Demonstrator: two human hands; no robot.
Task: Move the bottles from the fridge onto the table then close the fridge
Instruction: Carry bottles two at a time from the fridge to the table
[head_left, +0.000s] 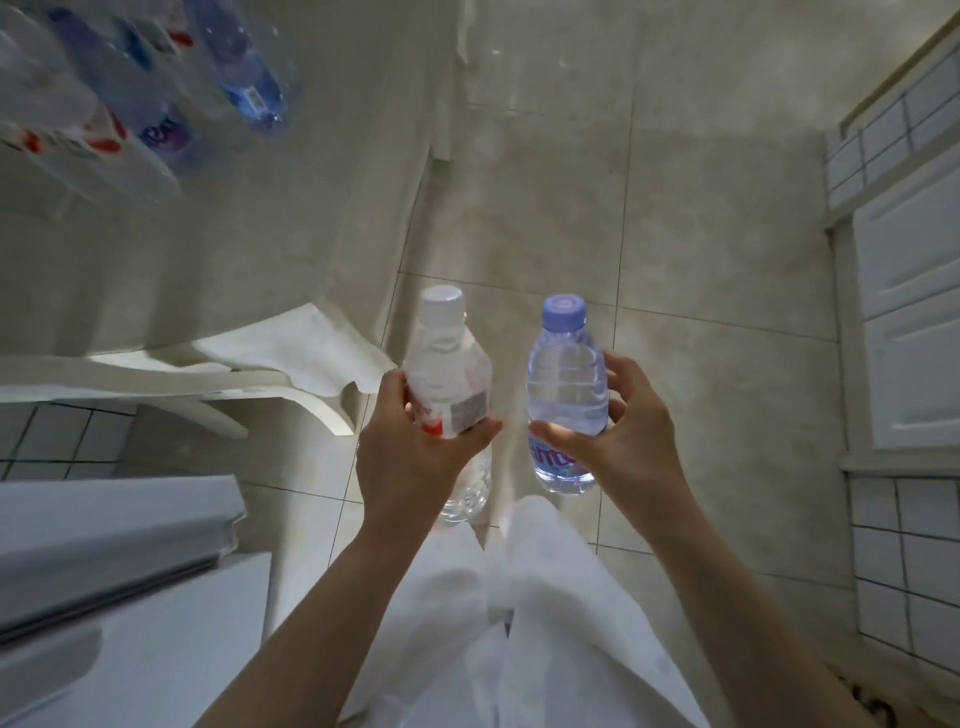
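The person looks down at 2 bottles held out over the tiled floor (649, 218), 1 in each hand. The left hand (415, 447) grips the white-capped bottle (449, 384) around its lower half, thumb on the near side and fingers curled round the far side, over a label with red print. This bottle is clear and leans slightly, its cap pointing up and away from the person. The right hand (618, 441) grips the purple-capped bottle (567, 389) low on its body, thumb across the front just above the printed label and fingers wrapped round the right side. That bottle stands close to upright. The 2 bottles are just beside each other but apart, with floor showing between them.

To the left stands the worktop (208, 234), a pale surface whose rounded near-right corner lies just left of the white-capped bottle. On its far-left corner is a group of bottles (156, 88) with blue and red labels, blurred, so their count cannot be told. A white frame with curved legs (291, 389) shows under the worktop's near edge.

At the lower left a white fridge door (114, 551) edge juts into view. White cabinet panels (914, 322) and white wall tiles run along the right side. The person's white trousers (519, 613) fill the bottom centre.
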